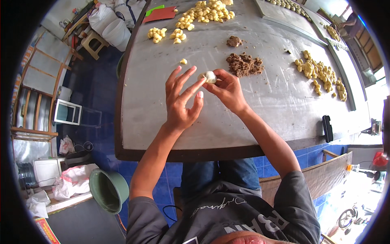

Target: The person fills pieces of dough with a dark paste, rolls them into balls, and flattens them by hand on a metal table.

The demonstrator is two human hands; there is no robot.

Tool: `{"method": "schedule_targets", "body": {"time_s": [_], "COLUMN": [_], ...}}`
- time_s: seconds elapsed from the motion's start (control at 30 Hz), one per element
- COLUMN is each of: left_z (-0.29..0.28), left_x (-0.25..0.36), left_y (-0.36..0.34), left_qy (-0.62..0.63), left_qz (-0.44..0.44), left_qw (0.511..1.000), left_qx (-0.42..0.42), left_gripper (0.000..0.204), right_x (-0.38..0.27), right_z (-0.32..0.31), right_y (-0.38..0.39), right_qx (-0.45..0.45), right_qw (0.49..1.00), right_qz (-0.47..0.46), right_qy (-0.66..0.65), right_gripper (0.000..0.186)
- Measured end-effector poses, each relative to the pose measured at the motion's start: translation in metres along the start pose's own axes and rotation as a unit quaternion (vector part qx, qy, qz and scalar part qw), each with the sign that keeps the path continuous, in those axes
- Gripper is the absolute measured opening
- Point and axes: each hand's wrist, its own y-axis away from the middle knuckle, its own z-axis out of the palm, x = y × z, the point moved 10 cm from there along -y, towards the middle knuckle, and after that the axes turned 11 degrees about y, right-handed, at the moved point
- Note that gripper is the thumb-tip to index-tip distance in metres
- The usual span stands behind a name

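Note:
A small pale ball of dough (209,77) is pinched between the thumb and fingers of my right hand (228,90). My left hand (183,99) has its fingers spread, and its index fingertip touches the ball's near left side. Just beyond my left fingertips lies a small yellow dough piece (183,61) on the metal table. A crumbly brown mound of filling (244,65) sits to the right of the ball, with a smaller brown lump (234,41) behind it. Farther back are a large heap of yellow dough pieces (207,12) and smaller clusters (157,35).
More yellowish pieces (321,73) are heaped on the table's right side. Trays (284,16) stand along the far right, and a black object (327,128) lies at the right edge. A red scraper (161,14) rests at far left. A green basin (109,191) stands lower left.

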Motion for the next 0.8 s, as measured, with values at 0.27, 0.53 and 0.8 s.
{"method": "schedule_targets", "body": {"time_s": [0.27,0.53,0.8], "left_z": [-0.008,-0.004,-0.009], "left_x": [-0.007,0.002,-0.004], "left_y": [-0.004,-0.004,-0.003], "left_qy": [-0.052,-0.04,-0.029], "left_qz": [0.005,0.032,-0.001], "left_qw": [0.999,0.999,0.999], "left_qx": [0.013,-0.014,0.027], "left_gripper": [0.031,0.028,0.024], "right_x": [-0.003,-0.005,-0.005], "right_z": [0.01,0.002,0.005], "right_y": [0.002,0.0,0.0], "right_qx": [-0.036,-0.014,-0.025], "right_qw": [0.999,1.0,0.999], "right_qz": [-0.003,0.007,0.008], "right_qy": [-0.034,-0.018,-0.038], "right_gripper": [0.025,0.023,0.024]}}
